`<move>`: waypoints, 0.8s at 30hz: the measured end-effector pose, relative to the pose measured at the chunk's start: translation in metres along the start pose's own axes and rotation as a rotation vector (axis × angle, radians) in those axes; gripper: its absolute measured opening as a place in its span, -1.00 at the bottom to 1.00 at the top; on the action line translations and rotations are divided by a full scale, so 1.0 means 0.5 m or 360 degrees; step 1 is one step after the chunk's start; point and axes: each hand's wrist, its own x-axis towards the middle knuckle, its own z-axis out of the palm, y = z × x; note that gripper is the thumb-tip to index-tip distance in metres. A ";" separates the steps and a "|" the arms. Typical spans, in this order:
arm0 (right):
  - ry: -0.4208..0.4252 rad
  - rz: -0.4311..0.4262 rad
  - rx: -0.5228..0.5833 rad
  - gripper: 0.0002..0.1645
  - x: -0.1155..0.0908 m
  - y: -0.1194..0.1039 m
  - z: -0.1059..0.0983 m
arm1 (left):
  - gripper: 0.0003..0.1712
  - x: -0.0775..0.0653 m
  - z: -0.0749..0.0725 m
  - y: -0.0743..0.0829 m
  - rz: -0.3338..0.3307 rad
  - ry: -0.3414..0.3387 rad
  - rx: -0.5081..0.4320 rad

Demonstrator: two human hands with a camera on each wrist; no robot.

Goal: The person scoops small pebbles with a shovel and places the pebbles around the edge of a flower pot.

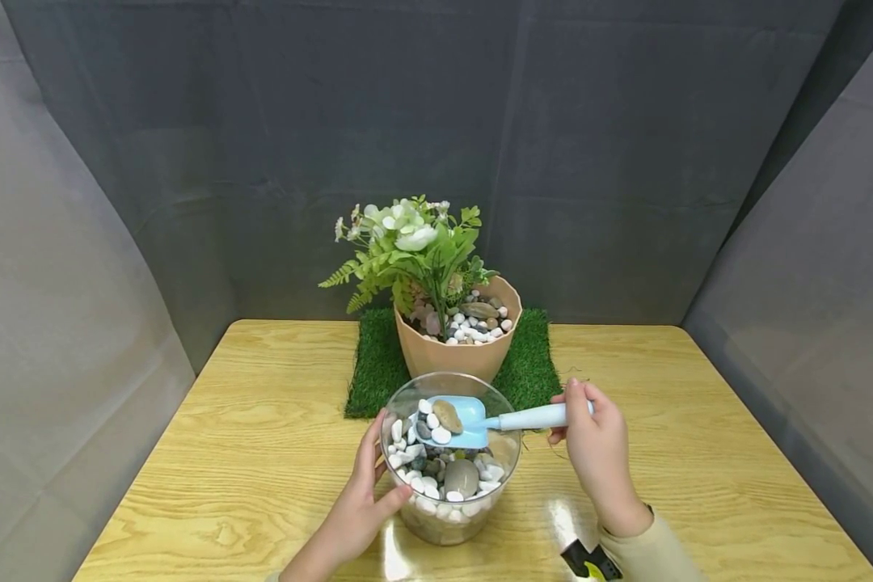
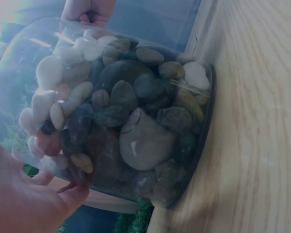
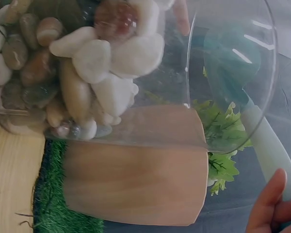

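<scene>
A clear round container [image 1: 436, 525] full of white, grey and brown pebbles stands on the table. My left hand [image 1: 364, 493] holds its left side, thumb at the near rim and fingers around the wall; the left wrist view shows the hand [image 2: 34, 194] against the clear wall. In my right hand [image 1: 600, 444] is the pale handle of a blue toy shovel [image 1: 473, 416], its blade over the container's mouth. White, dark and tan pebbles [image 1: 436, 420] lie on the blade. The right wrist view has the shovel's handle [image 3: 271, 150] slanting past the rim.
Behind the container a peach planter [image 1: 454, 360] holds pebbles and artificial white flowers [image 1: 415, 234] with green leaves. It sits on a green turf mat [image 1: 374, 380]. A black strap [image 1: 589, 560] shows at the right wrist. Grey cloth [image 1: 589, 162] surrounds the wooden table [image 1: 262, 436].
</scene>
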 end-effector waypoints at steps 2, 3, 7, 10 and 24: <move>-0.0012 0.0003 0.0000 -0.42 0.006 -0.005 -0.002 | 0.10 0.000 0.000 0.002 -0.0001 0.0001 -0.0005; -0.0018 0.0004 0.0005 -0.42 0.009 -0.008 -0.004 | 0.10 0.000 0.000 0.002 -0.0001 0.0004 -0.0004; -0.0016 -0.0019 0.0006 -0.43 0.023 -0.022 -0.011 | 0.11 0.000 0.000 0.003 -0.0001 0.0013 0.0003; -0.0014 -0.0045 -0.0003 -0.43 0.035 -0.035 -0.019 | 0.11 0.000 0.001 0.001 0.0002 0.0017 0.0008; -0.0083 -0.0095 -0.0014 -0.38 0.123 -0.088 -0.022 | 0.12 0.002 0.001 -0.003 -0.0006 0.0023 0.0015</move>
